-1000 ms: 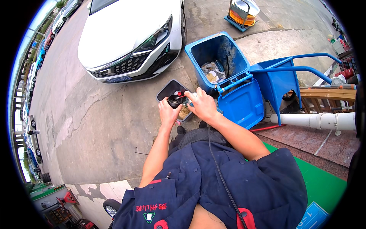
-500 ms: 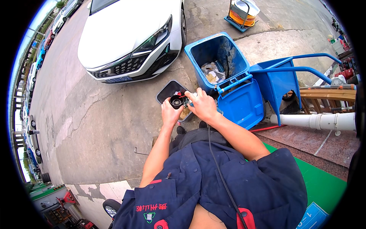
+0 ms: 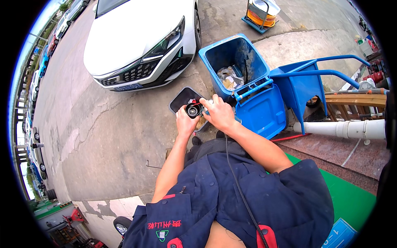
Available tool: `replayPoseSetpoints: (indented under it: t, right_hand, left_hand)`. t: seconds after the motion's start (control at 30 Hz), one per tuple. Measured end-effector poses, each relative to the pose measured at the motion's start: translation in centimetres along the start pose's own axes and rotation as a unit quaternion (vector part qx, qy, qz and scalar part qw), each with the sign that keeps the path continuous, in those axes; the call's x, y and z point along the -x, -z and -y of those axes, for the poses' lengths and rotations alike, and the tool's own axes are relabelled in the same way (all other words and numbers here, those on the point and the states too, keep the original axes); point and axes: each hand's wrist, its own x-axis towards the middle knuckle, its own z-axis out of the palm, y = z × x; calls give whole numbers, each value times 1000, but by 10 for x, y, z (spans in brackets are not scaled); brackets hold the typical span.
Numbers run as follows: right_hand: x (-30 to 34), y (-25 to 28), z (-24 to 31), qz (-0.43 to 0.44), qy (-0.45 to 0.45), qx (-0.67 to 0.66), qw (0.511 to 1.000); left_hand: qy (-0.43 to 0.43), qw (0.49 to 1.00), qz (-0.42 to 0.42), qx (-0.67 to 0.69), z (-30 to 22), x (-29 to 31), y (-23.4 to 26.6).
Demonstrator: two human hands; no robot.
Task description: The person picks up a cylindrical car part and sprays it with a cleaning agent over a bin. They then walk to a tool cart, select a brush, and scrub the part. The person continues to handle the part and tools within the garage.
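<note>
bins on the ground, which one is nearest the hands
The small dark grey bin, partly hidden behind the left hand and right hand. The larger blue bin stands to its right, its lid swung open.

Near left, red embroidered characters (image 3: 164,224) stand upside down on a navy-blue fabric work jacket (image 3: 264,190), with a green-and-white stitched emblem (image 3: 161,235) beside them. Near right, a flat blue panel (image 3: 340,233) bears white markings, partly cut off. Far left, the white car (image 3: 132,37) carries a blue rectangular licence plate (image 3: 127,87), its characters too small to read.
</note>
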Motion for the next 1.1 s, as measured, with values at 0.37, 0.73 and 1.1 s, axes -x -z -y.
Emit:
replayPoseSetpoints:
  t: [0.37,0.73,1.1]
  right_hand:
    - [-1,2,4,8,6,-9,1000]
    - [-1,3,6,7,19,-9,1000]
    - [-1,5,7,31,20,-37,999]
  left_hand:
    - [8,1000,2,14,1,5,-3]
    - [41,998,14,36,-2,9,-2]
    - [13,999,2,40,1,6,-3]
